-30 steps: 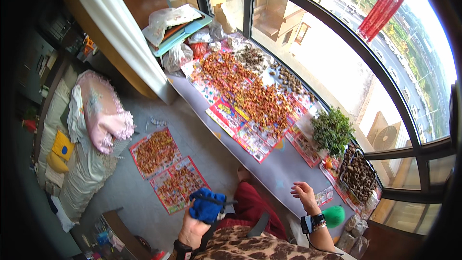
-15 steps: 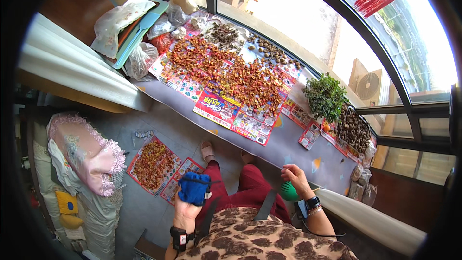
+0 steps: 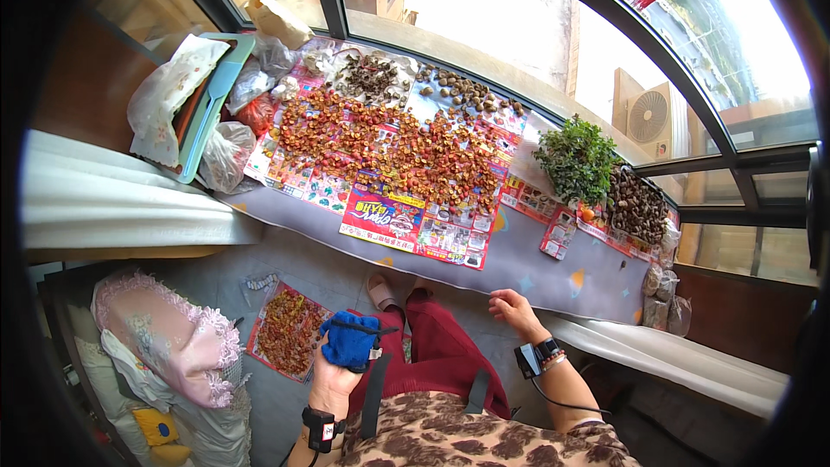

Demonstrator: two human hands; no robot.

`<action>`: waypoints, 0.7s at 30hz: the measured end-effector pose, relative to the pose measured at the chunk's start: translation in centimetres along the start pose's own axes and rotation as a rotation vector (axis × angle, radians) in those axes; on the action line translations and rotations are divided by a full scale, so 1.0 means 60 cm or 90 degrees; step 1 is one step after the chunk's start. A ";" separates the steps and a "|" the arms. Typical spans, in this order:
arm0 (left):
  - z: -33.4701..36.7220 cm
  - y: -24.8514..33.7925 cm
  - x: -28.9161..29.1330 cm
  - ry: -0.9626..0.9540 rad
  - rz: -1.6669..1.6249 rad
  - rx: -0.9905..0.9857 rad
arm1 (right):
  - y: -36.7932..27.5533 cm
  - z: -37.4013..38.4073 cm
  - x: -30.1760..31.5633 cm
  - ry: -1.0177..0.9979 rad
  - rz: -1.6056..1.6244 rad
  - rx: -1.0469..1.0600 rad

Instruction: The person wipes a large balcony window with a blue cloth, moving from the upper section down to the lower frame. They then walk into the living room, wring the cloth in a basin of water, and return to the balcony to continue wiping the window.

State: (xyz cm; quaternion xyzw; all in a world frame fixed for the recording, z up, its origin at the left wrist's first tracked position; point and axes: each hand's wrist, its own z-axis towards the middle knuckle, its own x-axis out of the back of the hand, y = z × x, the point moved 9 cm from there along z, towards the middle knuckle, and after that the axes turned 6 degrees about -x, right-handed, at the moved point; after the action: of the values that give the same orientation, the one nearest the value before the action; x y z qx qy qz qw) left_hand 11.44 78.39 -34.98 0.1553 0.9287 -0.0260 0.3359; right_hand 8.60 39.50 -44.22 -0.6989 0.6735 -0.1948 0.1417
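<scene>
My left hand [image 3: 333, 380] is closed around a bundled blue cloth item [image 3: 353, 339] with a black cord across it and a small pale tag. It is held in front of my body, over the floor. My right hand [image 3: 517, 313] is raised near the front edge of the sill, its fingers loosely bent and apart, with nothing visible in them. Beyond both hands, many small red-and-orange dried pieces [image 3: 389, 147] lie spread over printed flyers [image 3: 380, 218] on the grey-covered window sill [image 3: 527, 272].
A leafy potted plant [image 3: 575, 160] and a heap of dark brown dried pieces [image 3: 638, 207] are at right. Plastic bags [image 3: 226, 156] and a blue-green board [image 3: 212, 112] are at left. More dried pieces [image 3: 290, 329] lie on the floor near a pink lace-edged cover [image 3: 169, 329].
My view has shifted and my legs have moved. The green ball-like thing beside my right hand is no longer visible. My left hand still holds the blue cloth item.
</scene>
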 end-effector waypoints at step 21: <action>0.609 -0.129 0.327 0.209 0.166 0.301 | -0.127 0.827 0.161 0.584 -0.267 0.156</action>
State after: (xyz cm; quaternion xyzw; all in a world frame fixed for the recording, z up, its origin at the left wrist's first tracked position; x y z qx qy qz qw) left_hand 17.32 70.74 -76.07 0.3491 0.9108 -0.1727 0.1368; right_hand 38.51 27.07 -83.75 -0.6397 0.4843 -0.5827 -0.1289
